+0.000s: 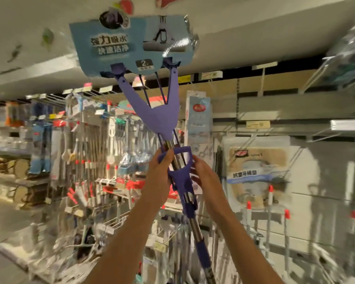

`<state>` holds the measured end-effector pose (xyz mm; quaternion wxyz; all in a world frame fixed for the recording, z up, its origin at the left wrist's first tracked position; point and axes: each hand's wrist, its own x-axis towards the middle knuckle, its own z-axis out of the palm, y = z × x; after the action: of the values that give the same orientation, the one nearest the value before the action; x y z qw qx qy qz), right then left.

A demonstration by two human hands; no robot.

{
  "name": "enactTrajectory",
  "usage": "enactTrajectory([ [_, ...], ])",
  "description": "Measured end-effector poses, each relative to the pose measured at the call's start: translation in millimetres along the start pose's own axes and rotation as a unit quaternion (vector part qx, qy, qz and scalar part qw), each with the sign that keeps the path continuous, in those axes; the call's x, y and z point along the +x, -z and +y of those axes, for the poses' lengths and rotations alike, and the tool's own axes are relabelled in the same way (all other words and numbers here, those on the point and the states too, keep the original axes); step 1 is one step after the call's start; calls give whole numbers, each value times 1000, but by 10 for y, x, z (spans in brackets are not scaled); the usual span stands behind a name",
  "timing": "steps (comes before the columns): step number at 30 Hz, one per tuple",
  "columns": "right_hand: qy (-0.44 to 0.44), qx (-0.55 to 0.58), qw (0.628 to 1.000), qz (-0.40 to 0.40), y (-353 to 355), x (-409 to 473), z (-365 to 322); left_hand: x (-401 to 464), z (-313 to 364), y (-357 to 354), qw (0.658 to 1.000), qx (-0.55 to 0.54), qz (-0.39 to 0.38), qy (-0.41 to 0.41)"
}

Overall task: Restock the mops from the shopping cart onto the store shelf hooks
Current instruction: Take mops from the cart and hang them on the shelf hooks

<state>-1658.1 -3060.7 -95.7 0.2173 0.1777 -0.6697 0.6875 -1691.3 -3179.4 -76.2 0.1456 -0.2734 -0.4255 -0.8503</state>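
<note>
I hold a purple sponge mop (pixel 156 117) raised head-up in front of the shelves. Its head is wrapped in a light blue printed card (pixel 129 44) and reaches close to the ceiling beam. My left hand (pixel 162 171) grips the purple squeeze handle and steel shaft. On the other side of the squeeze handle my right hand (pixel 201 173) holds it with curled fingers. The steel shaft (pixel 195 224) runs down between my forearms and leaves the frame at the bottom. The shopping cart is out of view.
Wire shelf hooks (pixel 260 138) and pegboard stand straight ahead, with a packaged toilet-seat cover (pixel 256 173) hanging there. Red-tipped mop handles (pixel 270 199) hang below it. Brushes and cleaning tools (pixel 90 144) crowd the hooks to the left. The picture is motion-blurred.
</note>
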Motion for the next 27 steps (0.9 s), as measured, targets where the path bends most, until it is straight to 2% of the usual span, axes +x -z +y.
enactTrajectory([
  [4, 13, -6, 998, 63, -60, 166, -164, 147, -34, 28, 999, 9, -48, 14],
  [11, -72, 59, 989, 118, -162, 342, -133, 422, -172, 94, 992, 61, -101, 38],
  [20, -39, 58, 988, 139, 161, 542, -38, 660, -506, -190, 989, 40, -126, 64],
  [27, 10, 41, 982, 183, 527, 891, -71, 936, -730, -629, 987, 41, -150, 35],
])
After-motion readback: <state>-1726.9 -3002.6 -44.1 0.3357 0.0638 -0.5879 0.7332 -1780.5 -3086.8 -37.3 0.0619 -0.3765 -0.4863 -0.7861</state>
